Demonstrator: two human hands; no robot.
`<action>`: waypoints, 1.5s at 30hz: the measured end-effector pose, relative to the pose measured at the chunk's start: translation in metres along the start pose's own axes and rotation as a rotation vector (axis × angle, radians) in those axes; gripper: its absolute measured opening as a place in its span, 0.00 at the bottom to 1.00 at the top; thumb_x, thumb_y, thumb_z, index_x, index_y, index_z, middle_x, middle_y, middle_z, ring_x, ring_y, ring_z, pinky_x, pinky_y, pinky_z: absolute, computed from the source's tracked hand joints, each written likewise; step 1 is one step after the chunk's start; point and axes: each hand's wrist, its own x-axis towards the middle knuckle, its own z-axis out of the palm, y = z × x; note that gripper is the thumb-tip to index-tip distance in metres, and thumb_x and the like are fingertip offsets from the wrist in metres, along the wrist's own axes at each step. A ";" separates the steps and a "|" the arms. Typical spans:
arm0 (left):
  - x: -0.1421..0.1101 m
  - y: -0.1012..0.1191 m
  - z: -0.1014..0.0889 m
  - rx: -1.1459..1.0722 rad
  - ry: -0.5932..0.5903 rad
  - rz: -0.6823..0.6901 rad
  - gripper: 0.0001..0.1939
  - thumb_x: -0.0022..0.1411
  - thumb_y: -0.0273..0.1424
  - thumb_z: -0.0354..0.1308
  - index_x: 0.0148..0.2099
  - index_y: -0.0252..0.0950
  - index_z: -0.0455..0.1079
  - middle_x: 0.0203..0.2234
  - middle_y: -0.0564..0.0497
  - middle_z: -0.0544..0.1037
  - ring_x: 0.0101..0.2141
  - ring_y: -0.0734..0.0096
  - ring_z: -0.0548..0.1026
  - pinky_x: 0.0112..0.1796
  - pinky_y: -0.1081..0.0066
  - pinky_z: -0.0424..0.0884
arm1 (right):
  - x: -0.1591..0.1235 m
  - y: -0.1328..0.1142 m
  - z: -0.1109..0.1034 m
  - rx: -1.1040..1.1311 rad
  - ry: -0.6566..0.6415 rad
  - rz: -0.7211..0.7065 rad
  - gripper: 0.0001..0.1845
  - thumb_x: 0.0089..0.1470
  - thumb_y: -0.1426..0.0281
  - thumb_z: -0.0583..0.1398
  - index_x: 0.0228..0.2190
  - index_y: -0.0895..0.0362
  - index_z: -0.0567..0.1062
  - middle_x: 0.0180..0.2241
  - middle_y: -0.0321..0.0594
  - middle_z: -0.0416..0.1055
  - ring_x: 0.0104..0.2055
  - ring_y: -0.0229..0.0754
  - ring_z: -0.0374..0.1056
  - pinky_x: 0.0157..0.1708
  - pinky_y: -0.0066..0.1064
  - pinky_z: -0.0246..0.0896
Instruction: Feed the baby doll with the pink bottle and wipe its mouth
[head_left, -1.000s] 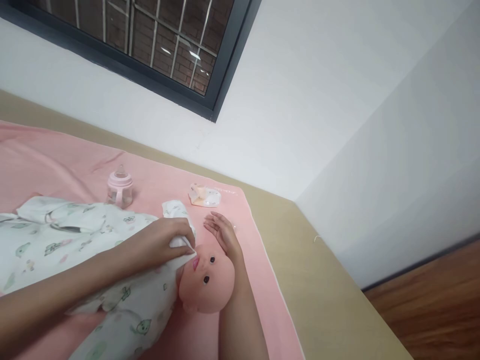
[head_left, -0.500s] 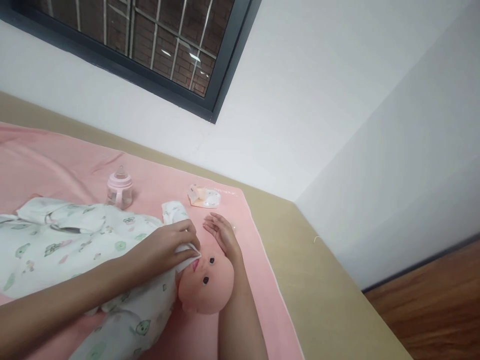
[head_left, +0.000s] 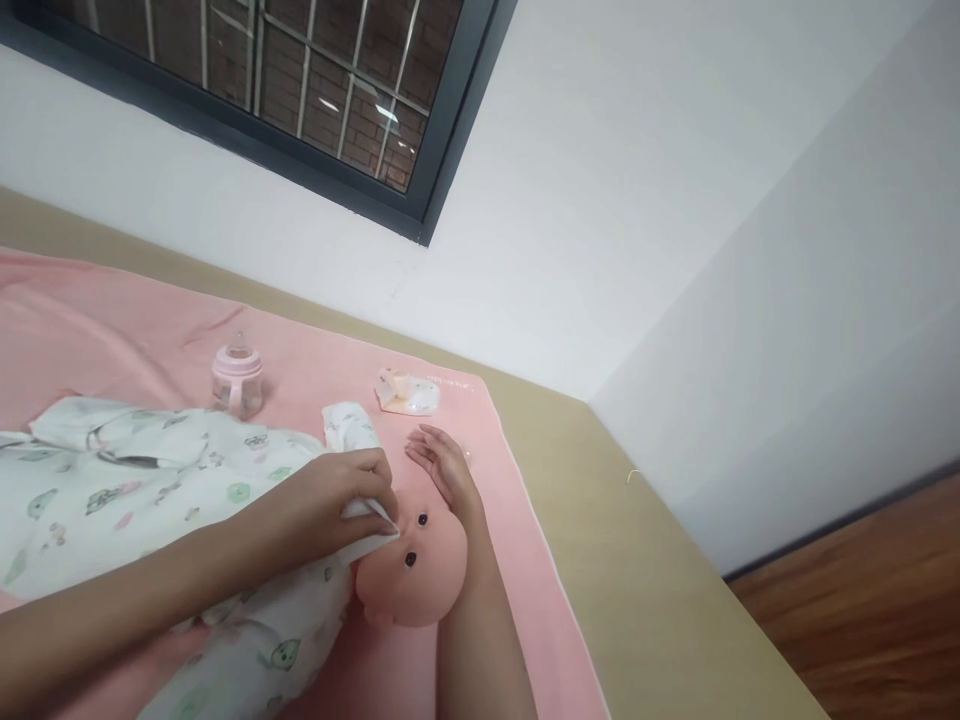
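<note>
A baby doll lies on its back, and its bald head (head_left: 424,575) is at the right, beside my right forearm. My left hand (head_left: 352,505) pinches a thin white wipe (head_left: 364,545) between thumb and fingers. It is held at the lower face, where the wipe and fingers cover the mouth. Past the top of the head, my right hand (head_left: 441,465) is open and loosely curved with nothing in it; its wrist is close to the head. White printed clothing (head_left: 247,470) covers the doll's body, one sleeve sticking up behind my left hand.
A pink-lidded baby bottle (head_left: 238,380) stands behind the doll. An opened soft packet (head_left: 407,393) lies near the far corner of the pink cloth (head_left: 315,360). The beige tabletop (head_left: 600,520) borders the cloth, with white walls and a barred window (head_left: 300,90) beyond.
My left hand has shifted slightly, and the wipe now hides the doll's mouth, which showed before. My right hand and the doll's head stay nearly still.
</note>
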 end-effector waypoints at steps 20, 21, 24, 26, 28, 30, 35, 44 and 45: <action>0.001 0.000 0.008 0.131 0.030 -0.075 0.14 0.58 0.32 0.47 0.30 0.38 0.74 0.29 0.52 0.70 0.27 0.74 0.69 0.29 0.75 0.62 | 0.002 0.002 -0.001 -0.012 -0.008 -0.012 0.19 0.40 0.68 0.66 0.37 0.59 0.72 0.35 0.43 0.74 0.38 0.41 0.72 0.49 0.39 0.65; 0.002 0.000 0.007 0.136 0.025 -0.078 0.14 0.58 0.32 0.46 0.31 0.38 0.74 0.29 0.52 0.70 0.28 0.73 0.70 0.29 0.75 0.62 | 0.002 0.002 -0.001 -0.011 -0.007 -0.014 0.19 0.40 0.68 0.66 0.37 0.59 0.72 0.35 0.43 0.74 0.38 0.41 0.72 0.49 0.40 0.65; 0.004 0.000 0.000 0.137 0.040 -0.066 0.14 0.59 0.33 0.46 0.32 0.39 0.74 0.30 0.52 0.71 0.29 0.73 0.71 0.31 0.74 0.63 | 0.003 0.003 -0.002 -0.009 -0.008 -0.015 0.19 0.40 0.68 0.66 0.37 0.59 0.72 0.35 0.43 0.74 0.38 0.41 0.72 0.49 0.40 0.65; 0.005 0.001 -0.007 0.113 0.033 -0.061 0.14 0.59 0.35 0.48 0.33 0.40 0.74 0.30 0.53 0.72 0.30 0.72 0.71 0.32 0.75 0.63 | 0.003 0.002 -0.002 -0.011 -0.010 -0.011 0.19 0.40 0.68 0.66 0.37 0.59 0.72 0.35 0.43 0.74 0.38 0.41 0.72 0.49 0.41 0.65; 0.005 0.004 -0.015 0.075 -0.013 -0.086 0.12 0.59 0.35 0.50 0.33 0.41 0.74 0.29 0.54 0.74 0.31 0.72 0.72 0.32 0.75 0.63 | 0.003 0.002 -0.002 -0.013 -0.012 -0.007 0.19 0.41 0.68 0.67 0.37 0.59 0.72 0.35 0.43 0.74 0.38 0.41 0.71 0.49 0.41 0.65; 0.004 0.010 -0.021 0.038 -0.075 -0.120 0.10 0.57 0.35 0.52 0.33 0.41 0.75 0.30 0.55 0.75 0.31 0.72 0.72 0.33 0.76 0.63 | 0.002 0.002 -0.002 -0.013 -0.012 -0.006 0.19 0.41 0.68 0.67 0.37 0.59 0.72 0.35 0.43 0.74 0.38 0.40 0.71 0.50 0.41 0.65; 0.002 0.019 -0.022 0.049 -0.233 -0.146 0.09 0.55 0.30 0.53 0.31 0.40 0.75 0.29 0.55 0.75 0.31 0.72 0.72 0.33 0.75 0.63 | 0.002 0.002 -0.002 -0.018 -0.014 -0.005 0.18 0.41 0.68 0.66 0.37 0.59 0.72 0.35 0.43 0.74 0.39 0.41 0.71 0.50 0.42 0.64; 0.002 0.012 -0.014 0.154 -0.285 -0.188 0.09 0.54 0.27 0.50 0.31 0.39 0.73 0.29 0.54 0.75 0.32 0.68 0.72 0.32 0.73 0.62 | 0.001 0.001 -0.002 -0.022 -0.017 -0.006 0.18 0.41 0.68 0.66 0.37 0.59 0.72 0.35 0.43 0.74 0.39 0.42 0.71 0.51 0.43 0.64; 0.002 0.013 -0.016 0.162 -0.284 -0.188 0.09 0.55 0.28 0.50 0.31 0.38 0.73 0.29 0.53 0.75 0.32 0.67 0.71 0.33 0.73 0.62 | 0.001 0.001 -0.001 -0.022 -0.014 -0.008 0.18 0.41 0.68 0.66 0.37 0.59 0.72 0.35 0.43 0.74 0.39 0.42 0.71 0.51 0.42 0.64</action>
